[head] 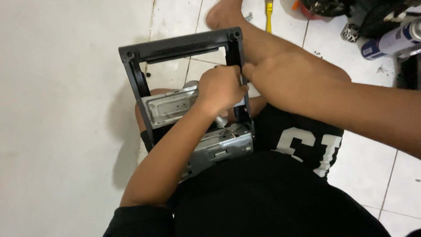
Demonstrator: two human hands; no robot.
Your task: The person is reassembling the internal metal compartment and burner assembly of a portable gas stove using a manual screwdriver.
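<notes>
White tiled floor (66, 131) with clutter along the far edge: one yellow-handled tool (269, 13), one spray can (394, 41). One black frame (175, 48) with a metal chassis (219, 147) rests on the person's lap. The left hand (219, 90) and right hand (280, 79) meet at the frame's right post, both closed around a thin dark tool (240, 79).

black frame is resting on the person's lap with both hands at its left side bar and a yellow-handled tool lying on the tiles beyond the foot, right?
Not quite. In the head view both the left hand and the right hand meet at the right side bar of the black frame, not the left. The rest holds: the frame rests on the lap, and the yellow-handled tool lies on the tiles beyond the foot.
</notes>
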